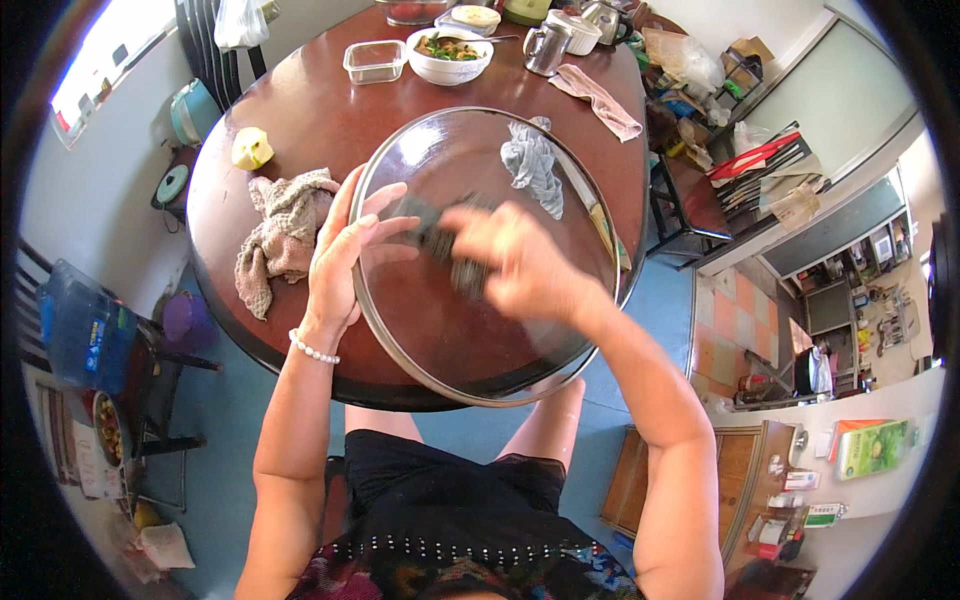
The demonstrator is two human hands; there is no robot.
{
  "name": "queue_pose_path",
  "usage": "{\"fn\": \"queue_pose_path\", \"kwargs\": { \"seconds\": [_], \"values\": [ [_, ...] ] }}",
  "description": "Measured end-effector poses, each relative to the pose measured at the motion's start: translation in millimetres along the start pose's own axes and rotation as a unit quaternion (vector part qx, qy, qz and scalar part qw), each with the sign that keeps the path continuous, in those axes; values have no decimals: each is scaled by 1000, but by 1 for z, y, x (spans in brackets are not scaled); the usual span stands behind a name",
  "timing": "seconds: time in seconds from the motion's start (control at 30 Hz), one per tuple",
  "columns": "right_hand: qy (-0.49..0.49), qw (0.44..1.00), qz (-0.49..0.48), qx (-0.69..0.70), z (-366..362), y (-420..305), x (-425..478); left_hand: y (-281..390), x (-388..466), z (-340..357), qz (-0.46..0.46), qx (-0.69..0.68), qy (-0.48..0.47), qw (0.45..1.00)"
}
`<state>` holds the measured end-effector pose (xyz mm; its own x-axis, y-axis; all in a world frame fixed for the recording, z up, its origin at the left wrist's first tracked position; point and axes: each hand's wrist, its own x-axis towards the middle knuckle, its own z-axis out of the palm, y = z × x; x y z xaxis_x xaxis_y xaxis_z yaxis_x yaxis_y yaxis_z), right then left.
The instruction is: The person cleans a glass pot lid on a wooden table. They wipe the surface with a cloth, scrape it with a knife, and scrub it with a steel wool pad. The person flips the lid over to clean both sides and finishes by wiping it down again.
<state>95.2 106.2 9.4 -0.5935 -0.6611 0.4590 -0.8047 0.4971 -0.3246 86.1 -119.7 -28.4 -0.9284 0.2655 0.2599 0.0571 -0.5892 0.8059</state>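
Note:
My left hand (346, 259) grips the metal rim of a round glass pot lid (420, 330) at its left side, with fingers showing through the glass. The lid is tilted over the near part of the brown table. My right hand (517, 262), blurred, is over the middle of the lid, its fingers at a dark, blurred thing (469, 276); I cannot tell whether that is the lid's knob or a scouring pad. A crumpled beige cloth (289, 217) lies beside my left hand. Through the glass a grey-blue cloth (534, 161) and a long, pale thing, perhaps a knife, show on the table.
A peeled fruit (253, 148) sits at the table's left. Farther back are a clear container (375, 62), a white bowl of food (452, 69), a metal mug (547, 49) and a pink cloth (600, 101). Chairs stand left and right of the table (300, 97).

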Motion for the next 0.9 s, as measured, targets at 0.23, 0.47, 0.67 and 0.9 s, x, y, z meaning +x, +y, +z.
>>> {"fn": "queue_pose_path", "kwargs": {
  "seconds": [0.23,0.47,0.67,0.9],
  "values": [
    [-4,997,-53,-60,27,-37,-8,-1,0,-8,11,-6,21,1000],
    [-16,995,56,-81,10,-18,-59,-4,4,-2,12,36,24,999],
    [44,958,183,-217,-9,-9,-98,3,24,-7,-16,38,-8,999],
    [-6,978,189,-92,6,-44,-91,2,11,-8,-46,-34,171,984]
  ]
}}
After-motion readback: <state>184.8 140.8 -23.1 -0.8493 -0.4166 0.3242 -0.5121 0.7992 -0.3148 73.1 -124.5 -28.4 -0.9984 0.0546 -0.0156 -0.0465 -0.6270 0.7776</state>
